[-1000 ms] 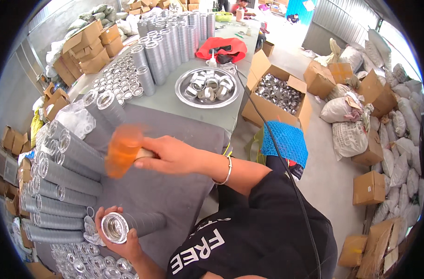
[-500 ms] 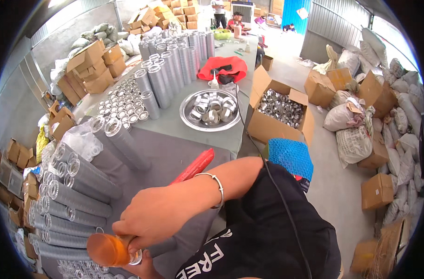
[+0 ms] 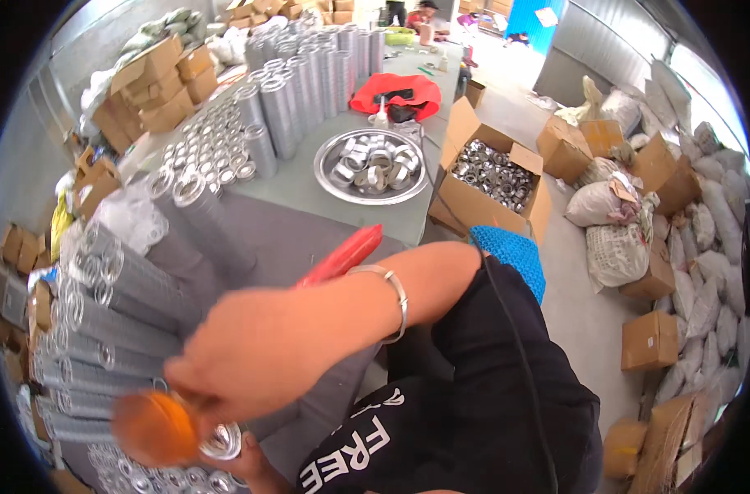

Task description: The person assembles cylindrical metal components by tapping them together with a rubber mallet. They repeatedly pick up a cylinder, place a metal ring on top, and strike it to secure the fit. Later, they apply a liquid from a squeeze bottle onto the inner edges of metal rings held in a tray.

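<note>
My right hand (image 3: 247,350), a bracelet on its wrist, is closed on a mallet (image 3: 154,428) with an orange, round head, blurred by motion. The mallet head is just left of a shiny metal ring fitting (image 3: 220,442). Low in the picture, my left hand (image 3: 260,465) holds this ring with its thumb side showing; most of its fingers are hidden. What lies below the ring is mostly covered by my right hand and arm. Ribbed silver flexible tubes (image 3: 136,329) with ringed ends lie stacked at the left of the grey-covered table (image 3: 309,226).
A steel bowl (image 3: 317,169) of metal rings sits beyond my arm, near a red cloth (image 3: 416,90). A red wrapped bundle (image 3: 342,255) lies beside my forearm. An open carton (image 3: 539,218) of metal clamps stands at right. A black cable (image 3: 506,321) crosses my arm.
My right hand and the mallet have moved left and slightly up, away from the ring, which now shows more. The whole view has shifted a little.
</note>
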Motion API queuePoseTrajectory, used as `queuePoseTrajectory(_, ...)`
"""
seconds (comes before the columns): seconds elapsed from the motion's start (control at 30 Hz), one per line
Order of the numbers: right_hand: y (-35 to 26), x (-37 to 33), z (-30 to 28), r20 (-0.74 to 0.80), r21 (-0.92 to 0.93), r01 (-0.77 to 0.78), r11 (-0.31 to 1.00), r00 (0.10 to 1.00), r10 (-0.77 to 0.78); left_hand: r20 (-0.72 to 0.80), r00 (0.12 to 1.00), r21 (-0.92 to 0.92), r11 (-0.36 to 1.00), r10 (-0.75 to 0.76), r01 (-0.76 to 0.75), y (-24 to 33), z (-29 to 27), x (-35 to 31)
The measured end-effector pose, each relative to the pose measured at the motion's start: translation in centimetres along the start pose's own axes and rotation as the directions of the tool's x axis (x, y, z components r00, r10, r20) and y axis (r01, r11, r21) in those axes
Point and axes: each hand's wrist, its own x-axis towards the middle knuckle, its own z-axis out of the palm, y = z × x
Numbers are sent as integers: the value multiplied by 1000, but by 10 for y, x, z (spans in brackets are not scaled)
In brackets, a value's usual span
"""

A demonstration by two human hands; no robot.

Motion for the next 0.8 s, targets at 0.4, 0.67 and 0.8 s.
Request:
queuePoseTrajectory(0.4, -20, 20, -18, -70, -208, -82, 975, 995, 68, 249, 959, -281, 937, -136, 206, 36, 18, 35)
queuePoseTrajectory(0.67, -35, 14, -21, -214, 129, -112, 985, 967, 138, 192, 969, -232, 952, -157, 200, 30, 12, 29)
queuePoseTrajectory(0.8, -21, -13, 4, 158, 43, 20, 999, 987, -26, 218, 976, 53, 999, -6, -6, 35, 16, 37)
